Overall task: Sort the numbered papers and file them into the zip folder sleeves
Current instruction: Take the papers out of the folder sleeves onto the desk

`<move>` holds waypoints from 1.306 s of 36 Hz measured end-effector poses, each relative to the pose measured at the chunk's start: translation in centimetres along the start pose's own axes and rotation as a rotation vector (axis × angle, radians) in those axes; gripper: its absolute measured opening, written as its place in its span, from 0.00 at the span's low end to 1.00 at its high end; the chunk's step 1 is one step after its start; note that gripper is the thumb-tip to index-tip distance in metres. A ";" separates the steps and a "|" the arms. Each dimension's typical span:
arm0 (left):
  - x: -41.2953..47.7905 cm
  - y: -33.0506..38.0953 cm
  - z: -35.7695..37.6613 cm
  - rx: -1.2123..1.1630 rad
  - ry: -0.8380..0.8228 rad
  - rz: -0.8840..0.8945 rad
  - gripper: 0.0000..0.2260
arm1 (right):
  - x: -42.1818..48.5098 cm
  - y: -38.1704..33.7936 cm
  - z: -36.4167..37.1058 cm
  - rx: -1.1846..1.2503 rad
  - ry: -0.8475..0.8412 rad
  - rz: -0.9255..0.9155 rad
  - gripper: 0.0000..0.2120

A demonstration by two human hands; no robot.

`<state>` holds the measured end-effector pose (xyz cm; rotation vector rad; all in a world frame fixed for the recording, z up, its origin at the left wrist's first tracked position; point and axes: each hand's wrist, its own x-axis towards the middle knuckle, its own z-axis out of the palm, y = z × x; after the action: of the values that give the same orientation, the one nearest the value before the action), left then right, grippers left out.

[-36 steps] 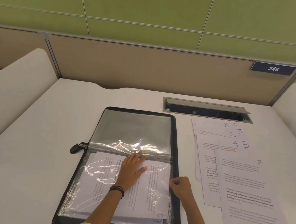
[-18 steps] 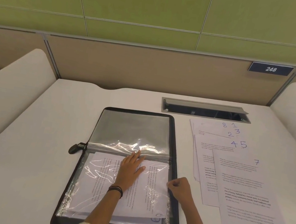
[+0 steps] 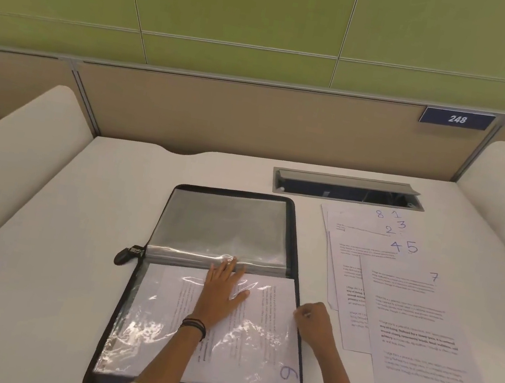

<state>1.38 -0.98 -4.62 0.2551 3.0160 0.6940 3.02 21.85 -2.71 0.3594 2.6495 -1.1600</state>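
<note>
Paper 6 (image 3: 267, 342) straightened — left hand (image 3: 222, 292) flat, right hand (image 3: 312, 325) pinching it

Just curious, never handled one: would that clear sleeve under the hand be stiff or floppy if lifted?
Probably floppy: the clear sleeve shows wrinkles and rippled glare. Likely slippery too, being glossy; the left hand rests flat on it.

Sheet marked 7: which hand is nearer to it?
Right. The right hand sits at the zip folder's right edge, just left of the sheet marked 7; the left hand lies flat mid-folder, farther left.
</note>
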 end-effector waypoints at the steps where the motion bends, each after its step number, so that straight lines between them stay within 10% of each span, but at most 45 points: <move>1: 0.0 0.1 0.1 -0.013 0.009 0.009 0.43 | -0.1 0.0 -0.3 0.003 0.011 0.009 0.10; 9: 1.5 2.9 0.0 -0.172 -0.057 0.147 0.22 | -0.6 0.6 -3.1 0.036 0.087 0.052 0.07; 47: 8.9 15.4 1.0 -0.315 -0.301 0.266 0.10 | -6.0 8.8 -14.4 0.082 0.642 0.268 0.07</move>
<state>-4.94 14.63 1.25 0.6839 2.5674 1.0305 9.88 37.54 2.56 1.2442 2.9253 -1.2161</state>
